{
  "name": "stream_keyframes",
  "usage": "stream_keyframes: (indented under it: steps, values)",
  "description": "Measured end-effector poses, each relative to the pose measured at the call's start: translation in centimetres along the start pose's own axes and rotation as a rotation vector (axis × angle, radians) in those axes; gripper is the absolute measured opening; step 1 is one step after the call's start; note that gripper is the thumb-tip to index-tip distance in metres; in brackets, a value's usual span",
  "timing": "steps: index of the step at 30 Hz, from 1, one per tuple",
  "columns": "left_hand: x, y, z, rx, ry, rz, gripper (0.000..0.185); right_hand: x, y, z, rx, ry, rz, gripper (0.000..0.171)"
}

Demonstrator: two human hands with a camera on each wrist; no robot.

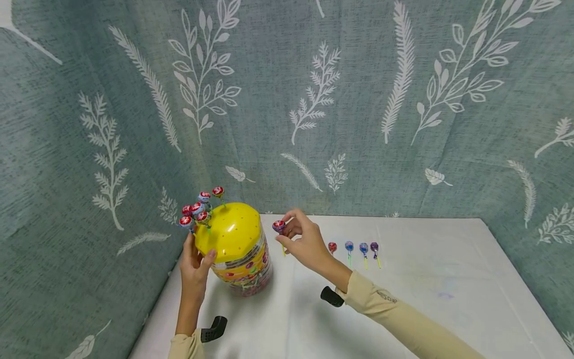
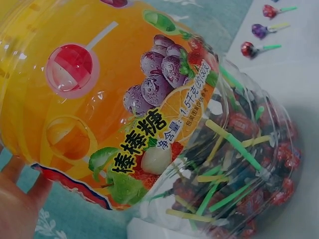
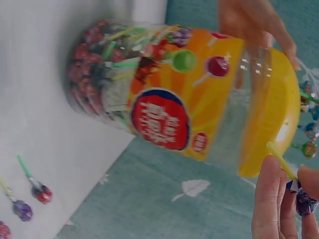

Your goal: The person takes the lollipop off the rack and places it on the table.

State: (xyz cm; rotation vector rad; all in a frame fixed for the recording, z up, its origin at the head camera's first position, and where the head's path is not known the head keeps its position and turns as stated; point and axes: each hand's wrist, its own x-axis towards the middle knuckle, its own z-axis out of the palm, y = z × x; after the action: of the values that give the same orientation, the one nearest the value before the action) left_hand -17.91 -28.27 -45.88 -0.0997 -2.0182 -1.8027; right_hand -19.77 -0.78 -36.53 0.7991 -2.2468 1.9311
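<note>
A clear jar with a fruit-printed label and a domed yellow lid stands on the table at left of centre. Wrapped lollipops fill its lower part, seen through the plastic in the left wrist view. Several lollipops stick up from small holes along the lid's left side. My left hand holds the jar near the lid from the left, thumb at the rim. Just right of the jar, my right hand pinches a dark-wrapped lollipop by its yellow stick, candy end up in the head view.
Several lollipops lie in a row on the white table right of my right hand. Green leaf-patterned cloth hangs behind the table and along its left side. A black wrist device sits on each forearm.
</note>
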Motion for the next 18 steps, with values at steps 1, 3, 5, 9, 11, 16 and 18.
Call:
stream_keyframes:
  steps: [1, 3, 5, 9, 11, 16, 18]
  values:
    - [0.0, 0.0, 0.0, -0.001, 0.000, 0.002, 0.070, -0.2, 0.2, 0.0, -0.004, 0.004, 0.007, 0.030]
    - [0.1, 0.0, 0.0, -0.001, -0.001, 0.010, 0.069, -0.5, 0.6, -0.1, -0.011, 0.011, 0.023, 0.031]
    - [0.1, 0.0, 0.0, -0.002, 0.000, 0.010, 0.070, -0.9, 1.1, -0.1, -0.017, 0.017, 0.041, 0.031]
    - [0.1, -0.2, -0.1, 0.006, 0.003, 0.002, 0.070, -1.6, 2.2, -0.2, -0.007, 0.027, 0.073, 0.032]
    - [0.1, -0.2, -0.1, 0.007, 0.002, -0.002, 0.069, -1.9, 2.8, -0.2, -0.003, 0.031, 0.084, 0.032]
    - [0.1, -0.2, -0.1, 0.006, -0.003, -0.001, 0.069, -2.5, 4.1, -0.4, -0.002, 0.045, 0.137, 0.032]
    - [0.1, -0.2, -0.1, 0.004, -0.005, -0.001, 0.069, -2.7, 5.1, -0.4, 0.013, 0.057, 0.161, 0.033]
